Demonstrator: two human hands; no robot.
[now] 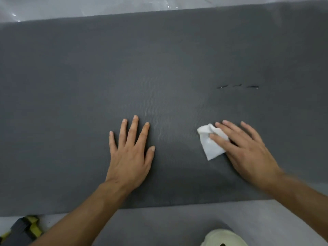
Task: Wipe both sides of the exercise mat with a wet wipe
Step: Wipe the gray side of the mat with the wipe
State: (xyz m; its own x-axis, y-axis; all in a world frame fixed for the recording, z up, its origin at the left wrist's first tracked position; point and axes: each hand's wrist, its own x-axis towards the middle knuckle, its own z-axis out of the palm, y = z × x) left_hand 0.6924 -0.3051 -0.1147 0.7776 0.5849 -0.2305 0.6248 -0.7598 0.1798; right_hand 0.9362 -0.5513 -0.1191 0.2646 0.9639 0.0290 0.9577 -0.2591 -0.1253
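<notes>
Your dark grey exercise mat [71, 86] lies flat, finely ribbed (three short slits [237, 86] at right). Your right hand [248, 153] presses the crumpled white wet wipe [211, 148] onto it with straight fingers. Your left hand [129, 157] rests flat, fingers spread. Bare mat stretches leftward and ahead.

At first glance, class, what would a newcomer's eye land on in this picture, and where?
The white wet wipe stands out most, pressed under the right hand on the near right part of the dark grey mat. The left hand lies flat on the mat beside it, fingers spread. Beyond the wipe, three short dark marks sit in a row.
</notes>
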